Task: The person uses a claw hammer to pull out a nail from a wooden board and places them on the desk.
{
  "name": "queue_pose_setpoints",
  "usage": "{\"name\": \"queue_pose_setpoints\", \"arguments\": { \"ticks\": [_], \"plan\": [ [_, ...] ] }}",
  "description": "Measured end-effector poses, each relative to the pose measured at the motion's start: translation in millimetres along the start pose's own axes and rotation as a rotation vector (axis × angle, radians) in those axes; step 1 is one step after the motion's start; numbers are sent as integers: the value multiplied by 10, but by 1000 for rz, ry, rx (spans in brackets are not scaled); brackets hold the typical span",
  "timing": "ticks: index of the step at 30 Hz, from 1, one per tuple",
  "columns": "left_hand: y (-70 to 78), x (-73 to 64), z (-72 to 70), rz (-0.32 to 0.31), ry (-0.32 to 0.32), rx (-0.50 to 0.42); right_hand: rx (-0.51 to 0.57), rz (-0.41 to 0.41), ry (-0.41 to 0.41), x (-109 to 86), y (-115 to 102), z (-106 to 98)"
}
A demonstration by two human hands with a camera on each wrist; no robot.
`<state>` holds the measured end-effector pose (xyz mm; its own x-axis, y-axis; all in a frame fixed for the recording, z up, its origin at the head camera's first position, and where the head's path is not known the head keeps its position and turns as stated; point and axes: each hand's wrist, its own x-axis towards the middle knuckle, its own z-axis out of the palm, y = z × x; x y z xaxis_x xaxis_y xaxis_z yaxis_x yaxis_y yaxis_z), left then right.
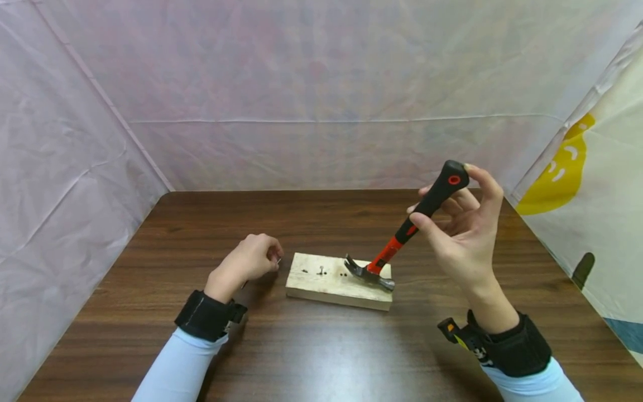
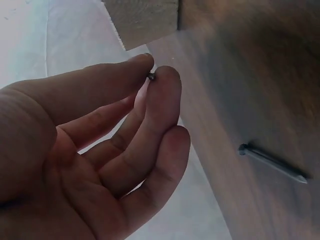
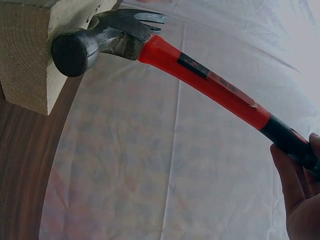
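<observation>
My right hand [image 1: 464, 240] holds a claw hammer [image 1: 385, 254] by its black grip, between thumb and fingertips. The hammer leans with its steel head on the right part of a pale wooden block [image 1: 321, 283], handle slanting up to the right. In the right wrist view the striking face [image 3: 70, 54] is at the block's edge. Left of the block, my left hand [image 1: 251, 258] pinches a small nail [image 2: 151, 76] between thumb and index finger, mostly hidden by them. Another nail [image 2: 272, 162] lies on the table below that hand.
A nail [image 1: 321, 269] stands in the block's top, with several dark spots [image 1: 344, 274] near it. The block lies on a brown wood-grain table [image 1: 321, 352]. Pale cloth walls [image 1: 321, 84] enclose the table's back and sides.
</observation>
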<state>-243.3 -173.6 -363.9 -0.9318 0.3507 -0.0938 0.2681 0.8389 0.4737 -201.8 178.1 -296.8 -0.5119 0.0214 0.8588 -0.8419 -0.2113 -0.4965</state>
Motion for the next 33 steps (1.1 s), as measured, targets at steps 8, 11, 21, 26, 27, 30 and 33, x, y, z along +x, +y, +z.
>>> {"name": "queue_pose_setpoints", "arguments": {
  "ticks": [8,11,21,26,27,30,33],
  "plan": [
    [-62,-1,9,-32,-39,-11,-1,-3,0,-4,-1,-3],
    [-88,1,9,-51,-47,-12,-3,-3,0,-4,-2,-4],
    [-178,0,2,-134,-60,28,-20,3,0,-4,-6,5],
    [-202,12,16,-154,-59,55,-14,5,1,-7,-6,4],
    [-204,15,17,-160,-55,62,-13,6,1,-8,-6,3],
    [-218,13,20,-158,-43,84,-15,6,1,-8,-6,2],
    [-234,10,27,-154,-38,98,-14,6,0,-9,-5,1]
  ]
}}
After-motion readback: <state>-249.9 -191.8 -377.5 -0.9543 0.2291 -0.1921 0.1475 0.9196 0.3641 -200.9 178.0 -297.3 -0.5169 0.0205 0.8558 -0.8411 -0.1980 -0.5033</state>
